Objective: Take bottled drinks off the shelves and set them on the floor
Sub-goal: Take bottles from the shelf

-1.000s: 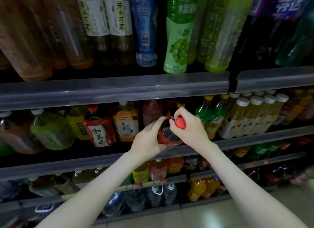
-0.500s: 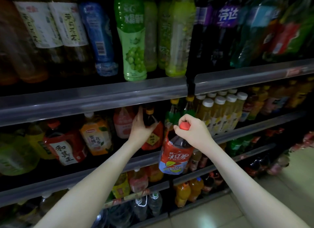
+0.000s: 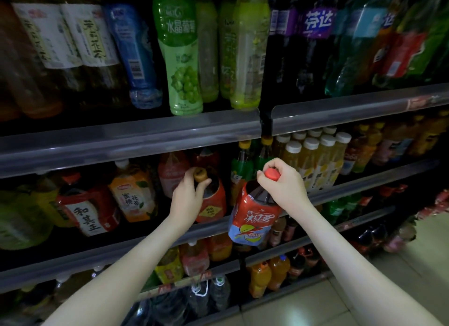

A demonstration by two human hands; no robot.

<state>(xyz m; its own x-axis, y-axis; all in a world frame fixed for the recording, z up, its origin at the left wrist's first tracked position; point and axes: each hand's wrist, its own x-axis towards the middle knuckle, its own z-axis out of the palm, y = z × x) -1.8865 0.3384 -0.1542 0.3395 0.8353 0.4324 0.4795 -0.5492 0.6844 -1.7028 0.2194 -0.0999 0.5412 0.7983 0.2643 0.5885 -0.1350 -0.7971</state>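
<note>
2 big bottles, each held only at the top.

My right hand (image 3: 283, 187) is clamped round the red cap of the iced tea bottle (image 3: 252, 219), which hangs tilted in front of the shelf rail (image 3: 97, 253). My left hand (image 3: 188, 197) curls round the neck of the brown-capped bottle (image 3: 211, 199), which is on the shelf. The hanging one could slip and hit the floor (image 3: 364, 289). Pulling the other out could catch the rail or knock its neighbours.
</note>
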